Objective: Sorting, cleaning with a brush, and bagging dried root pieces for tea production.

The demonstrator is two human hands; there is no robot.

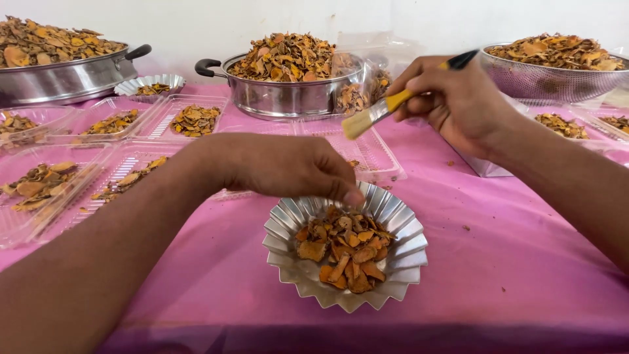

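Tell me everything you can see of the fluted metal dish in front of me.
The fluted metal dish is shiny silver with a pleated, flaring wall and jagged rim. It sits upright on the pink tablecloth, holding a shallow heap of orange-brown dried slices. The left hand hovers over its far rim, fingertips at the edge. The right hand holds a brush above, clear of it.

wall (216, 23): plain white, close behind | worktop (511, 255): covered in pink cloth, scattered crumbs | light: soft, even, no hard shadows
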